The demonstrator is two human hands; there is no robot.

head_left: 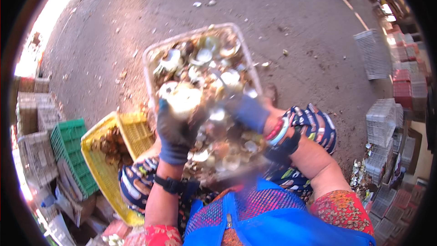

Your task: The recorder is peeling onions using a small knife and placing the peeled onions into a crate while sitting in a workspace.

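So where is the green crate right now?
In the head view, the green crate is at left, between the yellow basket and the pale crates near the picture's left rim.

A rough working yard or open-sided shed where shellfish are handled is shown. It is marked as such by the dusty grey hard floor (309, 27), over which small pale shell pieces (197, 4) are strewn. Shells are heaped in a rectangular translucent plastic tub (248, 59), and a low pile of whitish shells (358, 175) is left on the floor at the right. Both sides are lined with stacked white lattice plastic crates (382, 114), red plastic crates (403, 92) and a green slatted plastic crate (73, 155). Strong, daylight-like brightness is seen at the left edge.
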